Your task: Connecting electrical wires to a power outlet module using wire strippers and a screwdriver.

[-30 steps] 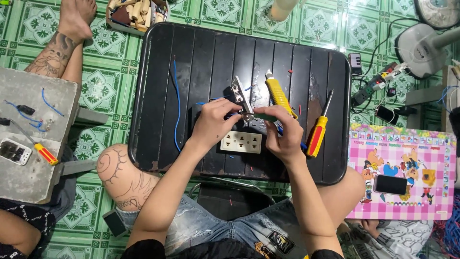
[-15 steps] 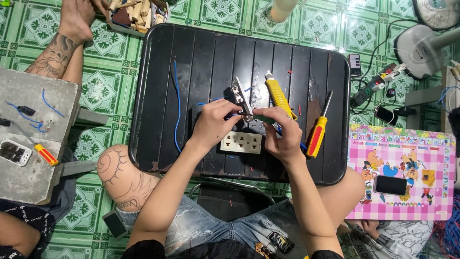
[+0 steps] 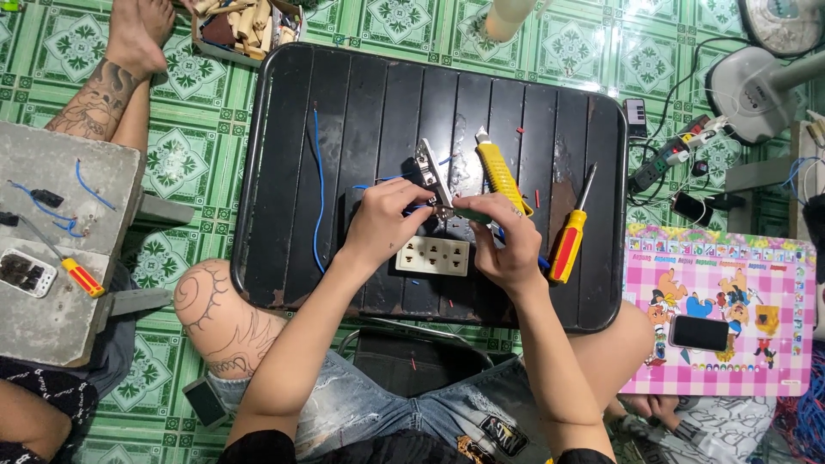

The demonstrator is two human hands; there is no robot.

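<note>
On the black slatted plastic table (image 3: 344,129), the left hand (image 3: 382,222) and right hand (image 3: 505,245) close over the small grey metal switch part (image 3: 432,172), so its lower end and the tip of the green-handled tool (image 3: 471,216) are hidden. Whether the fingers pinch a wire there is too small to tell. The thin blue wire (image 3: 391,179) vanishes under the left hand. The cream socket plate (image 3: 433,255) is partly covered by the right hand's thumb. Beyond the table's far edge, the cardboard box of wooden pieces (image 3: 245,26) is cut off by the top edge.
</note>
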